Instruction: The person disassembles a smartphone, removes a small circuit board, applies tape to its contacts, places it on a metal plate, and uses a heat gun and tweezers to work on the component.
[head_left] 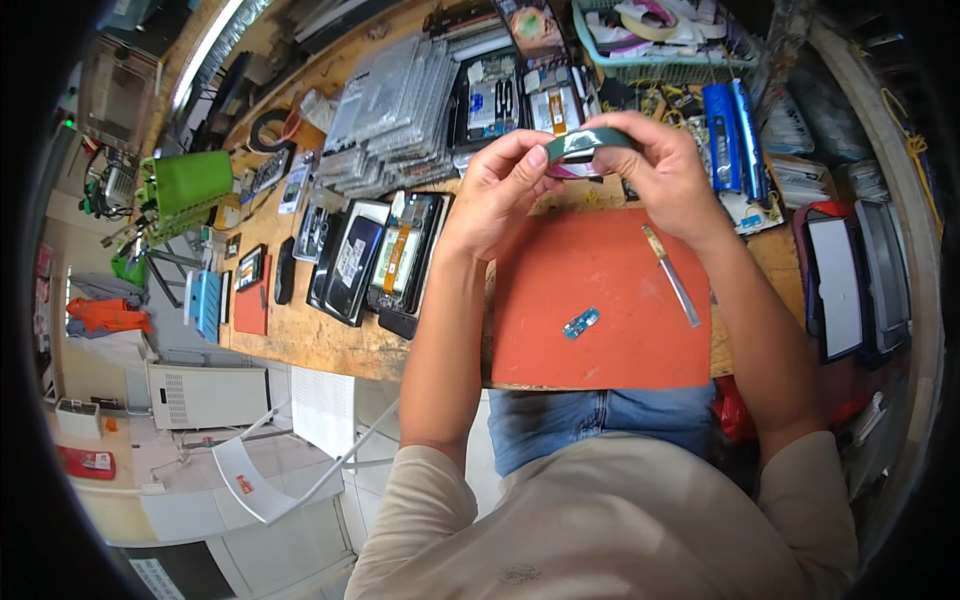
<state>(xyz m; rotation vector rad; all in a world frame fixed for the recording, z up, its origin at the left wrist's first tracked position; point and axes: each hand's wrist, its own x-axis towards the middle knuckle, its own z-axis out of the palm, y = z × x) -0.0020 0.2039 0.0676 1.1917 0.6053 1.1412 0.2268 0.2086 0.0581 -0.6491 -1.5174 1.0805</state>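
Note:
A roll of dark green tape (612, 138) is held up over the far edge of an orange-red work mat (600, 290). My right hand (672, 178) is closed around the roll, thumb on its near side. On the roll's left side, my left hand (503, 190) pinches its edge between thumb and fingers. Below them on the mat lies a small blue circuit board (581, 323). To its right rests a thin blade tool (672, 277) with a yellowish handle, lying at a slant.
Opened phones (400, 255) lie left of my left forearm. Behind them rise stacked clear plastic trays (385, 110). A teal basket (665, 68) sits at the back, blue cylinders (728, 135) at the right. A green bin (185, 190) stands far left, and a white chair (265, 480) is below the bench.

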